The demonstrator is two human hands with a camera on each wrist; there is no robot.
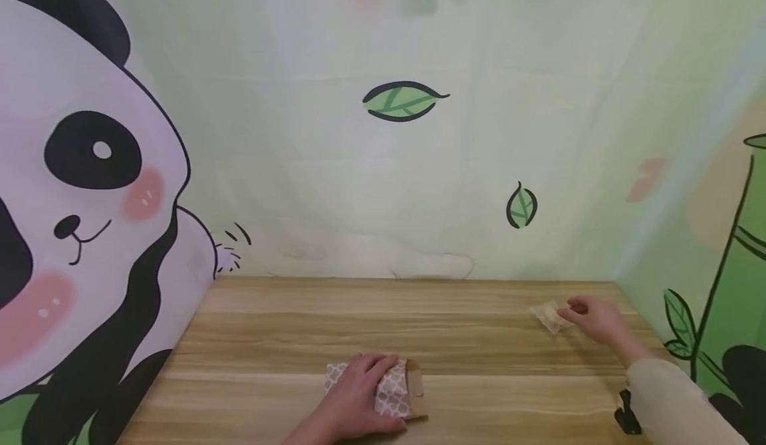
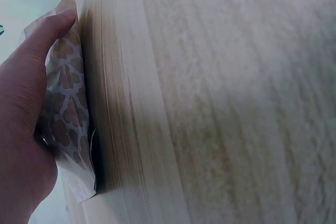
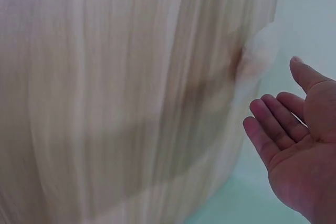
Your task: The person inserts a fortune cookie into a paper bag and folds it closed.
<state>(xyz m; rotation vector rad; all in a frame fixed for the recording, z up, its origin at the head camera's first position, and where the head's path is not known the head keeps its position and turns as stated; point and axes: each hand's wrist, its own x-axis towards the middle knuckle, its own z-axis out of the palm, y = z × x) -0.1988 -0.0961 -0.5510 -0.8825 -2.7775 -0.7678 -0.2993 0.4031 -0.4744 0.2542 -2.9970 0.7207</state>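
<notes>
Clasping the likely light, crushable bag, best held by its sides, is the left grip; right of the bag, the relaxed right grip hangs empty beside a packet.

Printed panda beside wooden table

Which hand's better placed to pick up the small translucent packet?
Right, I'd say: the right hand is beside the packet, its fingers extended and holding nothing. The left hand grips the patterned paper bag, farther from the packet.
</notes>
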